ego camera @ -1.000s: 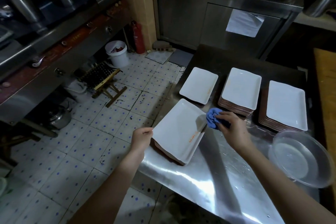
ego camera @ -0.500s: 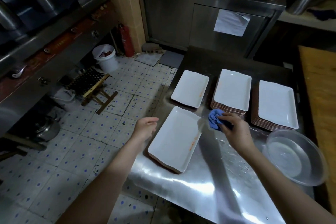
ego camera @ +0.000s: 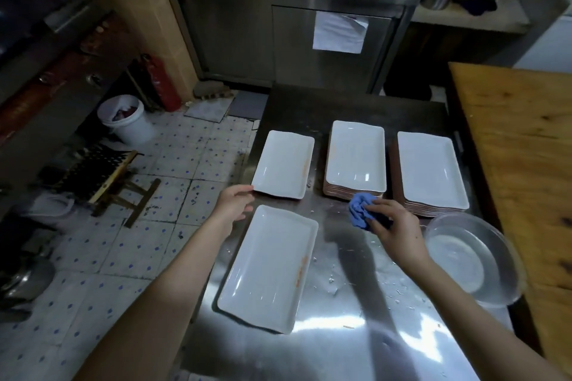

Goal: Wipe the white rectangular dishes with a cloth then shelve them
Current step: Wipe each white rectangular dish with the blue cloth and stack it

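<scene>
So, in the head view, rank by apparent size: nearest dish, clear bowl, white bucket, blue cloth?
Largest first:
nearest dish
clear bowl
white bucket, farther off, true size unsure
blue cloth, partly inside the right hand

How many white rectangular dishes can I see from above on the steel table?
4: the near dish in front, the far-left dish behind it, the middle stack's top, the right stack's top. More lie hidden under those tops.
</scene>
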`<state>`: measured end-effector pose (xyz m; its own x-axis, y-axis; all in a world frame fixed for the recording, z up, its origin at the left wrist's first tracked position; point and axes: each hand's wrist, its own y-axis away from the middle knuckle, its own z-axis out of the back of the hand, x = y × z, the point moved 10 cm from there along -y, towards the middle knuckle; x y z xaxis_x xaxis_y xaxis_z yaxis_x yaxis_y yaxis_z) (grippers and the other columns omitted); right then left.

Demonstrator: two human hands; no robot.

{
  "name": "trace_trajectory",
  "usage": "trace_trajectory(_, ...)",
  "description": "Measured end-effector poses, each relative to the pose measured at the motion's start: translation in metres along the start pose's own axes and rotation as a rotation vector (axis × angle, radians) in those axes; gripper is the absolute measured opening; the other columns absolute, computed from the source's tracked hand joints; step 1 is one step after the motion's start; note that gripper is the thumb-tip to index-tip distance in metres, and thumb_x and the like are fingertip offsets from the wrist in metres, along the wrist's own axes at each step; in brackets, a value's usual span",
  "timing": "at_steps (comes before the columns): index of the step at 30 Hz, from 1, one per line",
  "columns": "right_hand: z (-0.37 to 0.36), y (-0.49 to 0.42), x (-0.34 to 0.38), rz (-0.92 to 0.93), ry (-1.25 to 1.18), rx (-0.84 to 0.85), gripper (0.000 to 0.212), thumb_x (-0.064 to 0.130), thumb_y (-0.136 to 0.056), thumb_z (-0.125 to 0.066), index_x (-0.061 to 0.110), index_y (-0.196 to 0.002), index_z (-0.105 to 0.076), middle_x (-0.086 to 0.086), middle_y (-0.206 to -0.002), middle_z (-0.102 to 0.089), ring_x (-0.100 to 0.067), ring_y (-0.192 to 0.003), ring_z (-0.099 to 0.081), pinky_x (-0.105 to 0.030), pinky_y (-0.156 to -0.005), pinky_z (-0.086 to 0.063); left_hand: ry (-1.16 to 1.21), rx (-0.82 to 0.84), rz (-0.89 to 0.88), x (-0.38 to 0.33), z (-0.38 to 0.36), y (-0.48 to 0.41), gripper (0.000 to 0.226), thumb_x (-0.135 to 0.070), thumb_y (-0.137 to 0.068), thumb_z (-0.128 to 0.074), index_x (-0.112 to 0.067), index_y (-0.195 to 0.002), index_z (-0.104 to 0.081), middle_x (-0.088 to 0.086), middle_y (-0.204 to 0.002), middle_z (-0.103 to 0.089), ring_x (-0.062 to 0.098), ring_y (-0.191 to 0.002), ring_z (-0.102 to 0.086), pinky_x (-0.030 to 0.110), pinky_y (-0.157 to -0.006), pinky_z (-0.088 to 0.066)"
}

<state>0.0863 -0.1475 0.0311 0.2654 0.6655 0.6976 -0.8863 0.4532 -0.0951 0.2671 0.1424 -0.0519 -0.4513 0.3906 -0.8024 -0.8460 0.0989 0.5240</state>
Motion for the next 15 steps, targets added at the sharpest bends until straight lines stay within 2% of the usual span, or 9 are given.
trace_trajectory(5,-0.008,-0.009,-0.01,-0.047,-0.024,0.003,0.024,-0.004,-0.079,-0.067,0.002,-0.102,-0.07,-0.009,-0.111,-0.062,-0.011,-0.096,-0.054,-0.013,-0.085,-0.038,-0.013,0.008,0.071,0.002,-0.013,-0.035,0.042,0.0,-0.093,-0.051,-0.013,-0.133,-0.051,0.012,-0.113,-0.063,0.02,-0.076,-0.061,0.023,-0.062,-0.046)
trace_trajectory(8,-0.013,-0.014,-0.016,-0.069,-0.051,-0.001,0.024,-0.004,-0.079,-0.067,0.002,-0.102,-0.07,-0.006,-0.111,-0.062,-0.014,-0.097,-0.057,-0.027,-0.089,-0.047,-0.013,0.01,0.123,0.007,-0.02,-0.052,0.051,0.004,-0.092,-0.05,-0.012,-0.14,-0.042,0.02,-0.125,-0.058,0.019,-0.067,-0.059,0.026,-0.063,-0.049)
trace_trajectory(11,-0.019,-0.017,-0.021,-0.086,-0.06,0.01,0.024,-0.002,-0.079,-0.068,0.004,-0.103,-0.07,-0.002,-0.11,-0.06,-0.016,-0.099,-0.058,-0.038,-0.091,-0.05,0.002,-0.009,0.139,0.01,-0.025,-0.063,0.052,0.003,-0.093,-0.05,-0.009,-0.142,-0.037,0.025,-0.126,-0.056,0.02,-0.064,-0.057,0.027,-0.066,-0.05)
trace_trajectory(13,-0.024,-0.02,-0.022,-0.091,-0.066,0.023,0.024,-0.002,-0.08,-0.067,0.004,-0.103,-0.07,-0.005,-0.111,-0.061,-0.017,-0.1,-0.058,-0.04,-0.091,-0.05,0.022,-0.021,0.129,0.009,-0.029,-0.067,0.046,0.001,-0.094,-0.051,-0.005,-0.139,-0.041,0.022,-0.123,-0.058,0.019,-0.062,-0.056,0.023,-0.059,-0.051)
trace_trajectory(15,-0.028,-0.021,-0.023,-0.094,-0.066,0.037,0.024,-0.002,-0.08,-0.067,0.004,-0.103,-0.07,-0.006,-0.112,-0.061,-0.018,-0.1,-0.059,-0.04,-0.091,-0.05,0.038,-0.038,0.121,0.008,-0.031,-0.071,0.036,0.0,-0.094,-0.052,0.001,-0.13,-0.048,0.019,-0.111,-0.059,0.018,-0.059,-0.056,0.015,-0.047,-0.049)
